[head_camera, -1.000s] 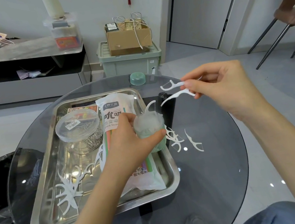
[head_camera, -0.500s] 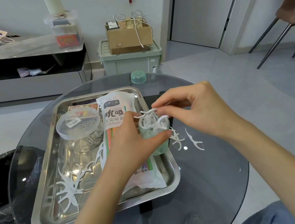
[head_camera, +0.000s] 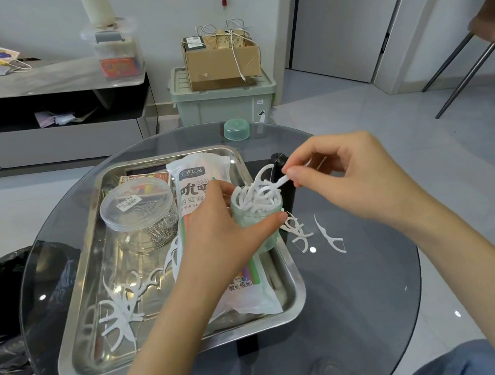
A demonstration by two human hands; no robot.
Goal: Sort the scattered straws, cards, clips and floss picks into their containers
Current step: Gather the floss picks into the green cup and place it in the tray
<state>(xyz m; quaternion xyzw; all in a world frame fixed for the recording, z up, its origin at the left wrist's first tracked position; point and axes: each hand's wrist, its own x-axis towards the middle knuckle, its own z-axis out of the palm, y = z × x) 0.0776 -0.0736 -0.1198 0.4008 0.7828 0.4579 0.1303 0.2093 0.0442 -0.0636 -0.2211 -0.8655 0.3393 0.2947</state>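
At the tray's right edge, our left hand grips the jar, fingers and thumb curled round its pale green wall. The jar is upright and its open mouth is crowded with white picks. We cannot tell whether its base rests on the tray's rim.

Just right of it, over the middle of the worktop, our right hand pinches one pick between thumb and forefinger. The pick's forked end lies among those at the jar's mouth, and our other fingers are loosely curled.

More loose picks lie fanned out in the tray's near left part. A few others lie on the bare worktop just right of the tray.

In the tray, the straw bag runs from the far edge to the near right corner, passing under our left hand. The clip jar stands to its left, lid on, with the card box behind it at the far edge. The green lid sits alone near the worktop's far edge.
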